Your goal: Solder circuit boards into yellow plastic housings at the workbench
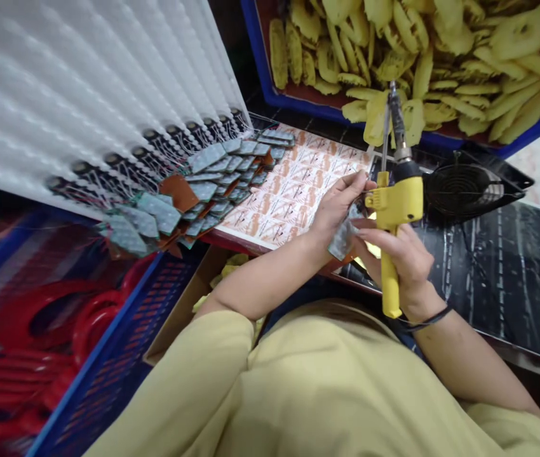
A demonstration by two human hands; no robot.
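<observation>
A small grey circuit board (340, 241) with an orange-brown edge is between my two hands, low over the bench edge. My left hand (339, 203) is closed on its far side, thumb and fingers pinched together. From the right, the fingers of my right hand (406, 257) close in on the same board, their tips partly hidden. A yellow soldering gun (401, 200) stands in front of my right hand, its metal tip pointing away from me. Its handle crosses over the right hand; whether that hand grips it I cannot tell. Something bright yellow shows behind the right fingers.
Left of my hands lies a pile of similar boards (222, 171), wired to rows of white strips (108, 76). A blue crate (270, 95) of yellow plastic parts is at the back. A black fan (460, 185) sits right; a blue basket (108, 368) with red parts is lower left.
</observation>
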